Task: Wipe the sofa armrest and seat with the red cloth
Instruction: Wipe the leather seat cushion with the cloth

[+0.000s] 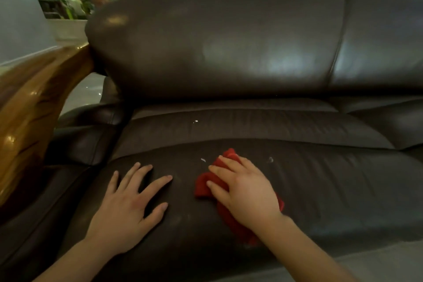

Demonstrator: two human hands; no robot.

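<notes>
Seat-wipe step is in hand, by the look of it. Right hand (246, 190) lies flat on the red cloth (206, 184), fingers spread, palm pressing it down onto the front of the seat cushion (332, 185). It's a press, not a pinch: no fingers curl around the fabric as far as I can see. The cloth is bunched, most of it under the palm, with edges showing ahead of the fingertips and back by the wrist.

Left hand (128, 206) is splayed open on the same cushion just to the left, holding nothing, probably bracing.

Debris: pale flecks on the leather, one (203, 160) just ahead of the cloth, one (270, 159) to its right, another (195, 121) further back near the backrest (217, 36).

Wooden armrest (29, 110) sits at far left, well apart from the cloth (can't tell whether it's been wiped).

Next move, my read: push the cloth forward over the near fleck, then sweep right. Keep palm pressure even, since bunched cloth can skip over flecks.
</notes>
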